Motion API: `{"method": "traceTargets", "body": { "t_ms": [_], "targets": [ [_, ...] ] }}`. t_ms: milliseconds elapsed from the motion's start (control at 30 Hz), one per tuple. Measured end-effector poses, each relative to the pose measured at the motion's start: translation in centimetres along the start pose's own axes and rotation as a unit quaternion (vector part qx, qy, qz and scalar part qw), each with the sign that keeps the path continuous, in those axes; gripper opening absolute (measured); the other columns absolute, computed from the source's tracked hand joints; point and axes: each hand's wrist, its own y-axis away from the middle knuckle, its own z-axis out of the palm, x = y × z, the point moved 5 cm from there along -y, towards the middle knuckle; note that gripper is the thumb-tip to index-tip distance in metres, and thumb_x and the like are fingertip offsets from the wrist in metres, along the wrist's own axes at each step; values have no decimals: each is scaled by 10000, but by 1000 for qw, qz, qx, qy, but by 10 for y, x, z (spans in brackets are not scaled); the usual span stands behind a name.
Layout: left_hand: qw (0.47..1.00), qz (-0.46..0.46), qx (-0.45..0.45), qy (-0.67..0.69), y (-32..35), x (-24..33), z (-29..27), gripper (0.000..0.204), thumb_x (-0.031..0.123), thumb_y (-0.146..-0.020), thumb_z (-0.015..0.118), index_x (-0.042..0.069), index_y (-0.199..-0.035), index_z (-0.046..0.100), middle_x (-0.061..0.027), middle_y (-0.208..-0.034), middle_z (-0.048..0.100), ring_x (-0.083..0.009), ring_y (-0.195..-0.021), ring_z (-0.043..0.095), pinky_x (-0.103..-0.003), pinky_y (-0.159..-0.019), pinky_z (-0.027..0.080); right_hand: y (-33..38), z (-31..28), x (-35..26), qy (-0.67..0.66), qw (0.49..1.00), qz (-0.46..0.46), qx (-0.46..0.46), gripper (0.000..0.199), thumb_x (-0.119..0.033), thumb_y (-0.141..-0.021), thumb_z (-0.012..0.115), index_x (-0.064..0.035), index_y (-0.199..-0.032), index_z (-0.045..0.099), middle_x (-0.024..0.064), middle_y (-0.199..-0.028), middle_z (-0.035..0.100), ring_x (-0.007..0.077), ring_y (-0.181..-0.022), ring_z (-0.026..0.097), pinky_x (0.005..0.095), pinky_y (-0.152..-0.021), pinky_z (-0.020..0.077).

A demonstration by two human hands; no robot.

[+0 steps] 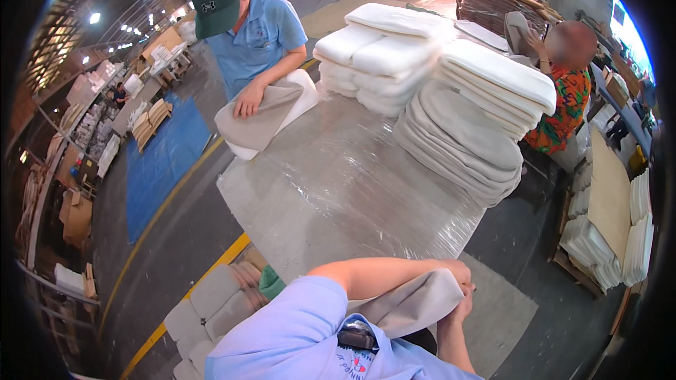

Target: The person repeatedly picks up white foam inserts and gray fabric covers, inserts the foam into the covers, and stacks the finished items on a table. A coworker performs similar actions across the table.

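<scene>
A grey fabric cover (417,304) is held close against my body, below the near edge of the table. My left arm reaches across to the right, and my left hand (456,269) is closed on the cover's upper right edge. Just below it, my right hand (459,307) grips the same edge, with its fingers partly hidden by the cloth. The cover's lower left part passes behind my left arm and shirt. Across the table a co-worker's hand (249,100) presses on a grey cover (264,118) lying over a white pad (304,91).
Clear plastic film covers the table (331,176). White pads (387,49) and a stack of grey covers (458,137) stand at its far right. Grey cushions (211,302) lie at lower left. Another person (563,98) works beyond the stacks. Padded sheets (598,218) stand at right.
</scene>
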Motion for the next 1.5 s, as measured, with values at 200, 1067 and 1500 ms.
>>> {"method": "traceTargets", "body": {
  "t_ms": [200,1067,1500],
  "targets": [
    [998,-70,3,-1,-13,-10,11,366,453,-910,670,147,-1020,838,-177,-1032,789,-385,-1034,747,-511,-887,580,-29,-25,16,42,997,-65,-12,315,-372,-1131,515,-59,-1129,551,86,-1027,657,197,-898,664,373,-775,560],
    [982,-172,34,70,-20,-82,32,344,351,-911,663,48,-942,824,-229,-982,769,-420,-975,736,-511,-882,570,-130,-60,124,-30,995,-98,10,246,-277,-1050,671,-67,-1049,545,54,-944,639,141,-834,618,351,-709,548],
    [942,-174,200,205,52,-81,35,582,540,-993,597,-10,-921,775,-299,-1022,738,-438,-943,725,-531,-799,537,-140,-64,129,-55,997,-41,-43,171,-247,-1063,639,-99,-1006,576,35,-902,627,143,-808,595,348,-720,540]
  ]
}}
